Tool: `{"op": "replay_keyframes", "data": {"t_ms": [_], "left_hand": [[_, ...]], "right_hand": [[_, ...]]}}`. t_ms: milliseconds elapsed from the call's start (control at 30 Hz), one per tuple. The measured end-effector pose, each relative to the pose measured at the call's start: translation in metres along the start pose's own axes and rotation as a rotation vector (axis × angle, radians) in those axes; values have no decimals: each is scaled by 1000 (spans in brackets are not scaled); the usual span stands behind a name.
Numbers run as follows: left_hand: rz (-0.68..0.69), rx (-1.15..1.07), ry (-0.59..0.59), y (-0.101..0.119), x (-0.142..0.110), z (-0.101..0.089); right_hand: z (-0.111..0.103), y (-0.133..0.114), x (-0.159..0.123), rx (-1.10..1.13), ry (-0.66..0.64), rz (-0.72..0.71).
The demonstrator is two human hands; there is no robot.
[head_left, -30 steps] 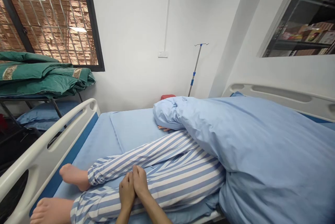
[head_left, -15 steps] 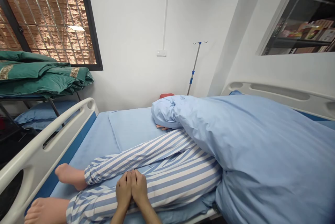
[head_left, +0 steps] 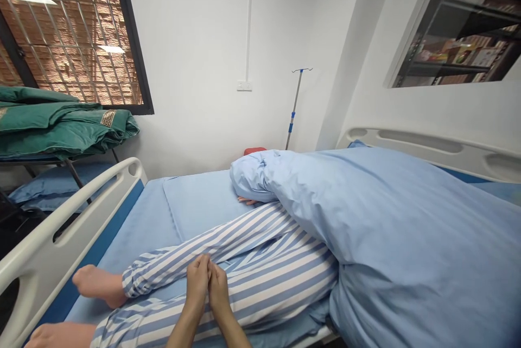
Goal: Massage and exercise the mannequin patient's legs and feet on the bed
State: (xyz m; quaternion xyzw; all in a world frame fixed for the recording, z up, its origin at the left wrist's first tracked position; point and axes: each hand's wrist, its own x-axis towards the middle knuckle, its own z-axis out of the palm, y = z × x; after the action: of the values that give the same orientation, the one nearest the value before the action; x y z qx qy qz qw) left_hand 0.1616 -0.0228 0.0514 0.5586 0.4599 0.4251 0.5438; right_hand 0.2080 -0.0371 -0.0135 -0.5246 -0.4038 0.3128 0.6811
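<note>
My left hand (head_left: 198,279) and my right hand (head_left: 218,285) are side by side, touching near the thumbs and fingertips. Both have their fingers curled in, and nothing shows in either one. They are over the lower legs of a figure in blue-and-white striped trousers (head_left: 277,277), lying on a bed. Whether they touch the cloth I cannot tell. The bare feet (head_left: 95,282) look smooth, like a manikin's. A light blue quilt (head_left: 391,228) covers the upper body, and fingers (head_left: 247,201) stick out under its edge.
A pale footboard (head_left: 97,196) stands at the left and a headboard (head_left: 415,141) at the right. Behind the bed are an IV pole (head_left: 293,112) and a red object (head_left: 255,150). Folded green bedding (head_left: 69,131) lies on a frame below the barred window (head_left: 81,33).
My hands have lifted slightly and turned, with the fingertips now closer together. The view has shifted a little to the right. The quilt and the legs stay in place.
</note>
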Motion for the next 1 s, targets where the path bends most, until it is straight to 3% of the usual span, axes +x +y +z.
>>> {"op": "replay_keyframes", "data": {"t_ms": [67,133,233,333,467,633,900,1000], "left_hand": [[19,19,56,-10,-2,0],[76,180,89,-28,-5,-4],[196,464,70,-56,-9,-11],[285,635,70,-69,-10,-13],[249,645,78,-66,-9,-13],[172,500,-18,-63,-11,-13],[147,535,43,-60,-12,-10],[144,535,37,-60,-9,-9]], "right_hand": [[2,5,0,-67,36,4],[3,9,-1,-127,54,-13],[3,9,-2,-225,90,-34],[1,-1,-3,-397,141,-37],[-8,-26,-4,-659,96,-68],[-21,-52,-2,-912,-79,-209],[-27,-11,-10,-958,17,-54],[-29,-8,-10,-868,26,-39]]}}
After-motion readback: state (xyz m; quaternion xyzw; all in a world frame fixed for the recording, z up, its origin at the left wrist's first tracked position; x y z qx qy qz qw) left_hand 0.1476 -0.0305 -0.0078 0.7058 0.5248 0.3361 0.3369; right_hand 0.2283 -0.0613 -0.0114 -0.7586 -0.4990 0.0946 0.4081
